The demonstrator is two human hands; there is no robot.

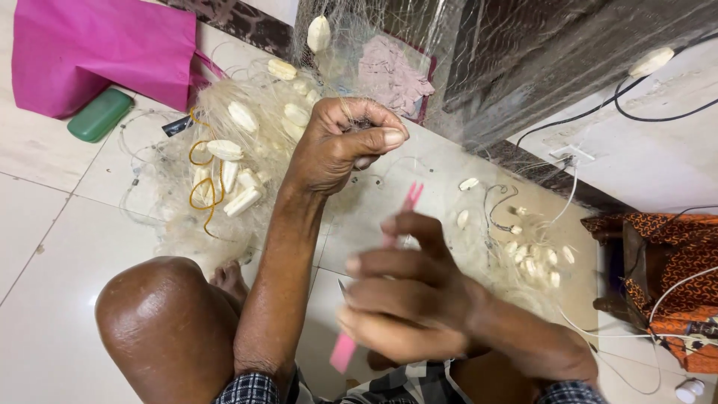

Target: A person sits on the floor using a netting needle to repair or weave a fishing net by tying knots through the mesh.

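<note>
We are mending the fishing net (247,161), heaped on the floor ahead of our knee (168,314). Our left hand (340,146) pinches a bunch of mesh; our right hand (407,295) grips a pink netting needle (378,277). Next, we judge, the needle must pass through the pinched mesh. Open tile lies left of the net; a dark cabinet (538,60) crowds its right.
</note>
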